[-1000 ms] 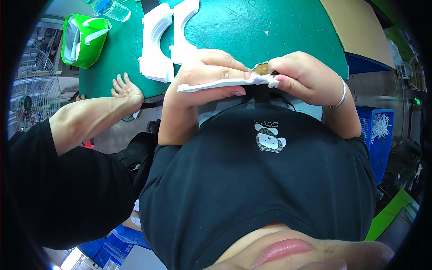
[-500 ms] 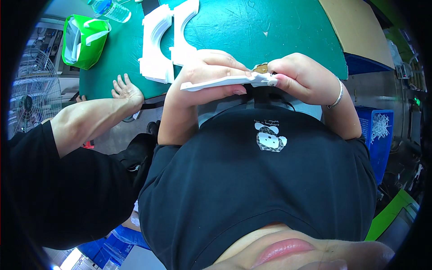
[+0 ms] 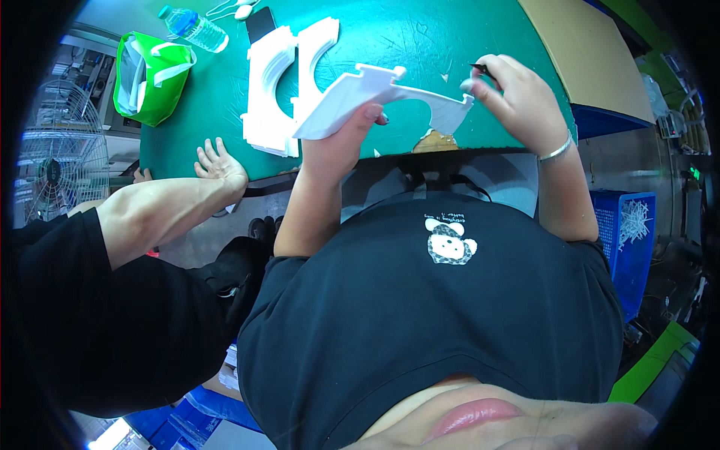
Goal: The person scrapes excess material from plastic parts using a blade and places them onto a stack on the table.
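My left hand grips a white curved plastic piece by its wide left end, holding it tilted above the near edge of the green table. The piece has an arched cutout and small tabs along its rim. Next to its far right end is my right hand, pinching a small dark tool whose exact kind I cannot make out. Beyond my left hand lie a stack of similar white plastic pieces and more of them beside it, flat on the table.
Left of the stacks are a black phone, a water bottle and a green bag. Another person's hand rests on the table's left edge. Cardboard covers the right side; a blue crate holds white scraps.
The white piece has turned from edge-on to showing its broad face. My right hand has come away from it, up and to the right, and the dark tool now shows.
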Demonstrator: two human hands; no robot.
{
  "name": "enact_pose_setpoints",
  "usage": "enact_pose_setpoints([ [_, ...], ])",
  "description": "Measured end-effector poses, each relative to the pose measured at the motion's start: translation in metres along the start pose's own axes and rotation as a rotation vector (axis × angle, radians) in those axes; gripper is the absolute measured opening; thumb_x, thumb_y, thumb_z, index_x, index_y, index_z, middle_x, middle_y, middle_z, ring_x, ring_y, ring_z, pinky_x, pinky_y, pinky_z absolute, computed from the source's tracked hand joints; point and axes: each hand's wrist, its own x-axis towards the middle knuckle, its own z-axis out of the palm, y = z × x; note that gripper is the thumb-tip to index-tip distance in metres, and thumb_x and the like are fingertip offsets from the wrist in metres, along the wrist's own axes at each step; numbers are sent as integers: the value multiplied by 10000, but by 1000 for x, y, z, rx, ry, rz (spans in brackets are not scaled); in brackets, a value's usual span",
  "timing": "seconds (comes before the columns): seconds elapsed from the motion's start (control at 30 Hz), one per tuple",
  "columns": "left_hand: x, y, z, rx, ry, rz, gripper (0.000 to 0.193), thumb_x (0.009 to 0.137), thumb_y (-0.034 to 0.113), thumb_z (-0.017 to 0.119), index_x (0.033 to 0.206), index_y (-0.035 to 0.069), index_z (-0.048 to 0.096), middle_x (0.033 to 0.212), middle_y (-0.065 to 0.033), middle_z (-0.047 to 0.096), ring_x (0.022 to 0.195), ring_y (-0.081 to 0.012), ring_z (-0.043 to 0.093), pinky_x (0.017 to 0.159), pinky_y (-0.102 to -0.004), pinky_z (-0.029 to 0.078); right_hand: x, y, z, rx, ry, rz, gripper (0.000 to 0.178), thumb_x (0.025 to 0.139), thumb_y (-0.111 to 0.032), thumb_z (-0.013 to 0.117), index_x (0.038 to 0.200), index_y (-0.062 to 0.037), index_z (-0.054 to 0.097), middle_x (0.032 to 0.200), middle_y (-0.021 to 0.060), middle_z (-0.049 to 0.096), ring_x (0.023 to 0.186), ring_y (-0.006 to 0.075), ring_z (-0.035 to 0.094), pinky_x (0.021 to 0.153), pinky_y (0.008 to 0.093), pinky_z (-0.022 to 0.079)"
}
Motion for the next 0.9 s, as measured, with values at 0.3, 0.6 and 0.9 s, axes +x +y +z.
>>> enact_pose_setpoints([
  [0.3,8,-20,-10,-101,202,-7,287,931,167,599,1116,-48,555,954,-130,637,684,-168,598,591,-294,510,-5,63,36,-121,22,369,336,878,-386,629,964,-65,679,745,54,611,664,188,588,602,311,458],
  [0.6,2,-41,-11,-219,313,-64,368,982,301,515,1176,-12,507,941,-114,626,644,-155,555,583,-291,484,-11,37,40,1142,-178,545,179,906,-177,644,986,-18,656,676,-45,528,582,9,445,513,187,344],
  [0.9,-8,-36,9,-578,-65,-318,731,969,578,330,1359,-39,384,939,-185,654,669,-193,634,637,-297,537,-22,5,29,1012,-62,185,194,918,-147,616,1063,-22,652,821,-18,601,700,16,511,586,168,381],
])
